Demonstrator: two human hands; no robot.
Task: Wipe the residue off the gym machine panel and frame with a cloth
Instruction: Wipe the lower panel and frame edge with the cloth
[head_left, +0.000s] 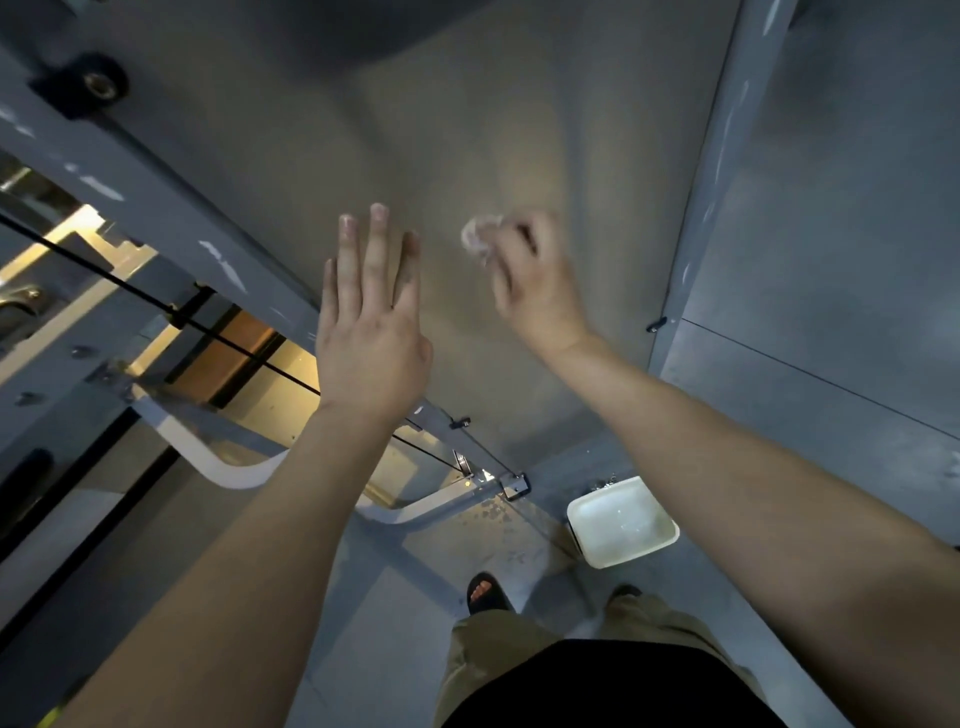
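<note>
Right hand (535, 280) apparently presses cloth (479, 240) against panel (467, 130).

The camera on my head looks steeply down the panel (322, 156), close up; floor (395, 597) apparently at the frame's bottom.

No text, label, brand, number or sign can be read. The pale marks on the frame (223, 265) are shapeless patches, not letters. The panel (467, 130) and the white tub (618, 525) on the floor carry no legible print.
</note>
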